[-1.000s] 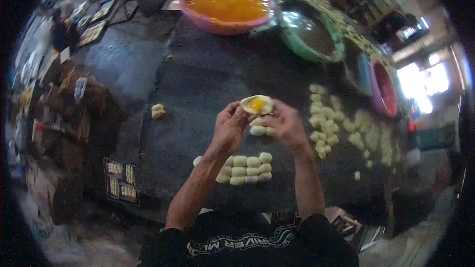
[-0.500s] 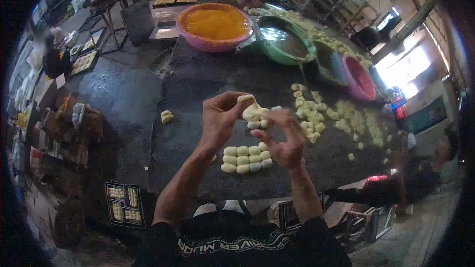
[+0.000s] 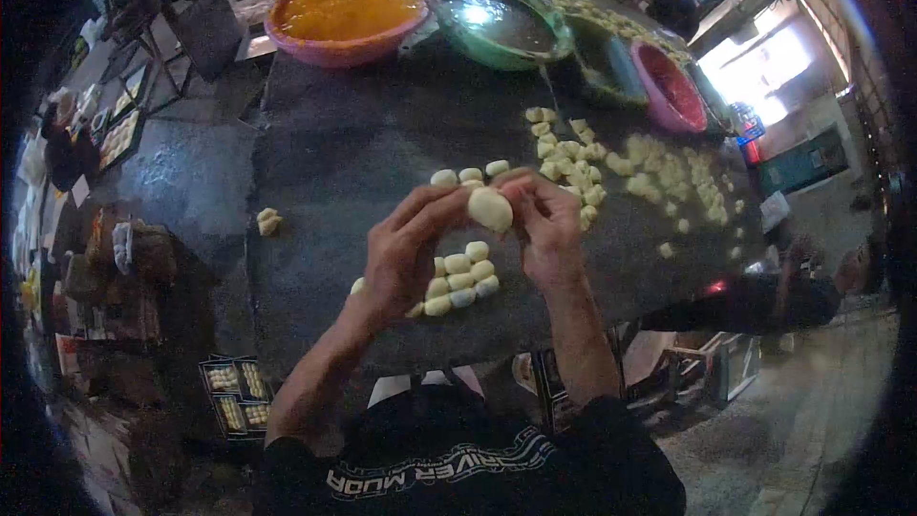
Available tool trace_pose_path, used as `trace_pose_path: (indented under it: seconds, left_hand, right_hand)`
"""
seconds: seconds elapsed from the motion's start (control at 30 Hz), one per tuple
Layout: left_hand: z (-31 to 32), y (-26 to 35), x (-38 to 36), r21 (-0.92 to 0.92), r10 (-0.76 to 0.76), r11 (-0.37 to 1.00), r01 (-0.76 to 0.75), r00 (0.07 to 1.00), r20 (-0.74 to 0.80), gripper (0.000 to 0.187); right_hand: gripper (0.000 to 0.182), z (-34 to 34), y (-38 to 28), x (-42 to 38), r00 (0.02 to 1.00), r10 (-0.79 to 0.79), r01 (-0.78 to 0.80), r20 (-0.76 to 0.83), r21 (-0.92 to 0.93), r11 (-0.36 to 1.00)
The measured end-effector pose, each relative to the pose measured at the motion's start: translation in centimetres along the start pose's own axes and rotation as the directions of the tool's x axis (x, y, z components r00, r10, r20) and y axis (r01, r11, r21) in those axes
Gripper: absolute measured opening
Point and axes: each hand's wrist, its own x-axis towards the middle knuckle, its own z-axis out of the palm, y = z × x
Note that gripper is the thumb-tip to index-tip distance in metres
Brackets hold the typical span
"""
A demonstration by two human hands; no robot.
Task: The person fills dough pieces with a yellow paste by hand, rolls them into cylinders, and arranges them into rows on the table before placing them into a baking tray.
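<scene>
My left hand (image 3: 401, 253) and my right hand (image 3: 544, 225) together pinch one closed pale dough ball (image 3: 490, 209) above the dark table (image 3: 353, 162). Just below the hands lies a tidy block of several shaped dough pieces (image 3: 458, 283). Three more pieces (image 3: 468, 174) lie in a short row just beyond my fingers. To the right, a loose heap of raw dough lumps (image 3: 621, 167) spreads across the table.
At the far edge stand a pink bowl of yellow filling (image 3: 346, 10), a green bowl (image 3: 501, 24) and a pink-red bowl (image 3: 671, 91). One stray dough lump (image 3: 268, 221) lies at the left. A person (image 3: 793, 291) crouches at the right; trays of pieces (image 3: 234, 392) sit low left.
The open dough disc showing yellow filling has been folded shut into a smooth ball between my hands. My view has shifted, so the bowls now sit further left.
</scene>
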Motion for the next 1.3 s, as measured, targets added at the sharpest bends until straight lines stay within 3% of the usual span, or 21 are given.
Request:
trace_pose_path:
  seconds: [0.03, 0.1, 0.17, 0.23, 0.37, 0.4, 0.47, 0.5, 0.57, 0.63, 0.67, 0.73, 0.8, 0.87, 0.93, 0.97, 1.03, 1.07, 1.13, 1.2, 1.3]
  left_hand:
    - [0.8, 0.1, 0.6, -0.002, -0.013, 1.000, 0.013, 1.000, 0.009, 0.033]
    - [2.5, 0.0, 1.4, -0.243, -0.241, 0.936, 0.253, 0.967, 0.077, 0.027]
    - [4.5, -1.3, 2.6, -0.320, -0.446, 0.837, 0.445, 0.892, 0.074, 0.024]
    - [6.5, -3.9, 3.4, -0.524, -0.763, 0.461, 0.716, 0.622, 0.179, 0.024]
    - [11.2, -7.0, 3.5, -0.508, -0.685, 0.434, 0.744, 0.639, 0.350, 0.028]
    - [12.5, -6.8, 3.6, -0.384, -0.647, 0.634, 0.671, 0.732, 0.211, 0.026]
    - [14.2, -7.1, 3.8, -0.345, -0.701, 0.619, 0.705, 0.695, 0.162, 0.024]
    - [14.7, -7.5, 4.0, -0.310, -0.739, 0.609, 0.730, 0.664, 0.115, 0.023]
    - [16.3, -9.7, 3.3, -0.244, -0.664, 0.724, 0.645, 0.748, 0.010, 0.019]
    - [16.8, -11.0, 3.4, 0.133, -0.605, 0.790, 0.599, 0.796, 0.008, 0.017]
    - [17.1, -11.5, 3.5, 0.132, -0.606, 0.789, 0.600, 0.795, 0.003, 0.017]
    - [17.5, -12.1, 4.0, -0.310, -0.794, 0.578, 0.755, 0.609, 0.001, 0.015]
    - [17.3, -12.7, 4.8, -0.412, -0.776, 0.567, 0.714, 0.631, 0.024, 0.014]
    - [16.5, -13.1, 4.9, -0.506, -0.756, 0.548, 0.666, 0.653, 0.039, 0.014]
    - [14.9, -13.0, 4.2, -0.248, -0.534, 0.827, 0.505, 0.843, -0.065, 0.018]
    - [13.3, -12.8, 3.5, -0.239, -0.530, 0.832, 0.500, 0.845, -0.078, 0.018]
    - [7.7, -11.4, 1.7, 0.178, -0.395, 0.870, 0.460, 0.866, -0.305, 0.021]
    - [4.9, -11.6, 0.3, 0.264, -0.399, 0.815, 0.515, 0.831, -0.388, 0.021]
    - [-0.3, -11.6, -2.7, 0.355, -0.387, 0.723, 0.593, 0.773, -0.503, 0.022]
    - [-5.1, -11.5, -4.8, 0.724, -0.129, 0.290, 0.626, 0.775, -0.618, 0.025]
    - [-10.5, -12.9, -8.1, 0.805, -0.118, 0.035, 0.592, 0.802, -0.585, 0.030]
  right_hand:
    - [0.007, -0.6, 0.3, 0.3, 0.983, -0.185, 0.186, -0.022, 0.140, 0.973]
    - [0.008, -1.7, 0.8, 0.2, 0.985, -0.172, 0.172, -0.016, 0.167, 0.971]
    - [0.010, -3.2, 1.5, 0.8, 0.899, -0.431, 0.410, 0.083, -0.509, 0.756]
    - [0.013, -5.3, 3.2, 1.9, 0.862, -0.471, 0.486, 0.189, -0.575, 0.659]
    - [0.028, -10.1, 7.2, 4.9, 0.840, -0.439, 0.464, 0.318, -0.840, 0.280]
    - [0.028, -11.0, 8.5, 5.3, 0.844, -0.430, 0.464, 0.320, -0.837, 0.288]
    - [0.025, -12.0, 11.3, 5.7, 0.951, -0.281, 0.306, 0.132, -0.545, 0.781]
    - [0.025, -11.9, 12.0, 6.2, 0.953, -0.271, 0.300, 0.135, -0.539, 0.787]
    - [0.017, -11.4, 13.3, 6.7, 0.984, 0.039, -0.077, -0.173, -0.215, 0.974]
    - [0.017, -12.0, 14.4, 6.5, 0.963, 0.203, -0.251, -0.176, -0.315, 0.915]
    - [0.017, -12.2, 14.9, 6.5, 0.919, 0.342, -0.394, -0.196, -0.412, 0.822]
    - [0.017, -12.9, 15.1, 6.7, 0.950, 0.222, -0.292, -0.219, -0.373, 0.881]
    - [0.018, -12.6, 15.0, 7.2, 0.937, 0.172, -0.227, -0.305, -0.153, 0.962]
    - [0.019, -13.2, 17.2, 7.7, 0.968, 0.025, -0.107, -0.250, -0.318, 0.942]
    - [0.021, -11.5, 18.0, 7.8, 0.968, -0.105, -0.065, -0.229, -0.631, 0.773]
    - [0.021, -11.1, 17.8, 7.2, 0.970, -0.111, -0.052, -0.218, -0.625, 0.779]
    - [0.020, -8.8, 13.4, 5.8, 0.961, -0.236, 0.021, -0.140, -0.821, 0.571]
    - [0.022, -7.2, 12.7, 4.9, 0.982, -0.074, -0.074, -0.176, -0.709, 0.701]
    - [0.022, -1.4, 11.1, 3.3, 0.998, -0.030, 0.053, 0.048, -0.615, 0.787]
    - [0.019, 4.9, 10.9, 1.6, 0.862, -0.158, 0.412, 0.481, -0.484, 0.772]
    - [0.016, 12.7, 12.4, -1.5, 0.749, -0.235, 0.595, 0.619, -0.473, 0.649]
